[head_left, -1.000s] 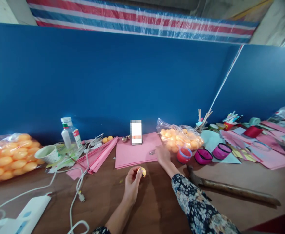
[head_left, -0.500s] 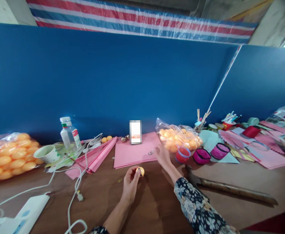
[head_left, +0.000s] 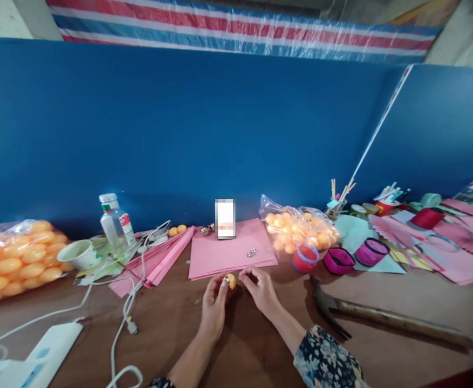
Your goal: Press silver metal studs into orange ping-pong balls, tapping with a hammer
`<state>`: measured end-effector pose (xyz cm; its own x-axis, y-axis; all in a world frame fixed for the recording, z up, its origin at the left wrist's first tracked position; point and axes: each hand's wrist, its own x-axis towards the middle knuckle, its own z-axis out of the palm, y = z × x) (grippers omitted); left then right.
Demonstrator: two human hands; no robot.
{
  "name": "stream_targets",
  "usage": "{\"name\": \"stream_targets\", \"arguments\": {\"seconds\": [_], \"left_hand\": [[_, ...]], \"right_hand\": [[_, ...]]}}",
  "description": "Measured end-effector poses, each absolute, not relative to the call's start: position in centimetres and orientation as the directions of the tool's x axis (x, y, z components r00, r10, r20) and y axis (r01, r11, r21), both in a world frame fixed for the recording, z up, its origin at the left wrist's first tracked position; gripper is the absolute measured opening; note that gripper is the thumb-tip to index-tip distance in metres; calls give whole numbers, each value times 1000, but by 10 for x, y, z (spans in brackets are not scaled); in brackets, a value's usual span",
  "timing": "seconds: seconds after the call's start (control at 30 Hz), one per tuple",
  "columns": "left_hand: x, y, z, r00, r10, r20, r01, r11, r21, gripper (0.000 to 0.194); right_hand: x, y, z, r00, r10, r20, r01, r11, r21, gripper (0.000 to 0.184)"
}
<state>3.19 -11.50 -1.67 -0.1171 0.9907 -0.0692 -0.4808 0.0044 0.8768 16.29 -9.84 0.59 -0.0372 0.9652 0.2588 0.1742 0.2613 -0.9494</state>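
My left hand (head_left: pixel 215 302) is closed around an orange ping-pong ball (head_left: pixel 231 281), which has small dark or shiny bits on its face near the thumb. Just to the right of the ball is my right hand (head_left: pixel 260 288), its thumb and forefinger pinched together; whatever is between them is too small to make out. Beyond both hands lies a stack of pink paper (head_left: pixel 220 261), with a small cluster of shiny silver beads (head_left: pixel 252 253) near its right side.
A claw hammer (head_left: pixel 398 320) lies on the right. Bagged orange balls stand left (head_left: pixel 18 264) and back right (head_left: pixel 296 229). A red cup (head_left: pixel 305 258) and magenta rings (head_left: pixel 338 261) sit near the paper. White cables (head_left: pixel 127 307) and a power strip (head_left: pixel 48 355) occupy the left.
My right hand has come back from beside the silver beads to near the ball, its fingers now pinched. My left hand still holds the ball, turned slightly.
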Motion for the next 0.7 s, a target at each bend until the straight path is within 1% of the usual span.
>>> {"name": "stream_targets", "arguments": {"seconds": [0.2, 0.3, 0.4, 0.5, 0.57, 0.7], "left_hand": [[30, -113, -24, -127, 991, -52, -406, -5, 914, 42], [29, -112, -26, -123, 991, -44, -365, -4, 931, 44], [29, -112, -26, -127, 991, -35, -336, -10, 942, 45], [29, -113, -25, -132, 991, -14, -306, -27, 952, 41], [29, -114, -24, -120, 993, -12, -300, -25, 954, 38], [29, -115, -20, -100, 994, -41, -318, 7, 948, 43]], "right_hand": [[163, -100, -4, -58, 984, 167, 25, 169, -985, 9], [162, -100, -2, -49, 989, 142, -57, 139, -989, 10], [162, -99, 0, -47, 996, 82, -125, 76, -989, 12], [162, -98, 1, -47, 999, 21, -160, 14, -987, 14], [163, -98, 3, -50, 999, 7, -172, -2, -985, 16], [164, -99, 6, -67, 998, 10, -155, 0, -988, 18]]}}
